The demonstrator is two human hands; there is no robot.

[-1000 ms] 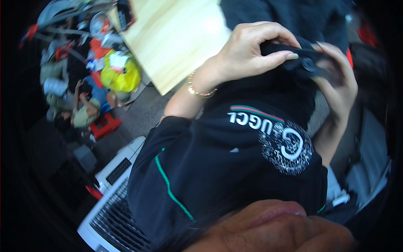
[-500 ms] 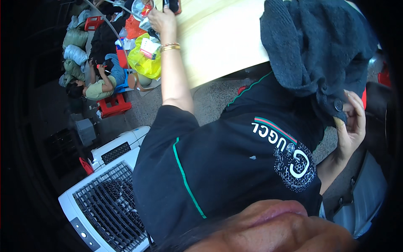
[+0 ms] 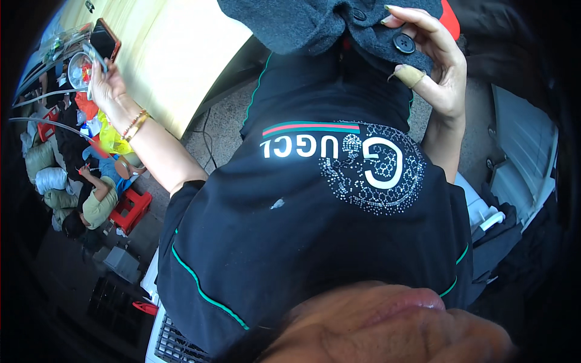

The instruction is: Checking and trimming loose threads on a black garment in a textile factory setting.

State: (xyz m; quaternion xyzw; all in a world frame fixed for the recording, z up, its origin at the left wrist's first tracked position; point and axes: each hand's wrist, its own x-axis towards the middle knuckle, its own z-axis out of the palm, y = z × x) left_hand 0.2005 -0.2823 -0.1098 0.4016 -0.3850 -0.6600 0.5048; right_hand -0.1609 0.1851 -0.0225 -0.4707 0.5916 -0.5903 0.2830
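Observation:
My right hand (image 3: 445, 78) is closed on the edge of a dark grey knitted garment (image 3: 302, 24), beside a large round black button (image 3: 403, 43). A tan wrap covers the thumb tip. The garment hangs over the near edge of the pale wooden table (image 3: 181, 54), and its upper part is cut off by the frame. Out to the left, my left hand (image 3: 108, 88) is closed around a slim grey tool (image 3: 95, 57), too blurred to tell its kind. That hand is near a clear plastic bowl (image 3: 78, 71) with red bits in it and a dark phone-like slab (image 3: 107, 40).
A yellow plastic bag (image 3: 112, 132) lies below my left wrist. Farther left, a seated person (image 3: 100, 199) in a light green top works near a red stool (image 3: 131, 210) and stuffed sacks (image 3: 53, 181). A grey panel (image 3: 523, 145) stands at right.
My view has swung, so the table and garment sit farther left. My left hand has come away from the tabletop edge with the slim grey tool. My right hand keeps hold of the garment.

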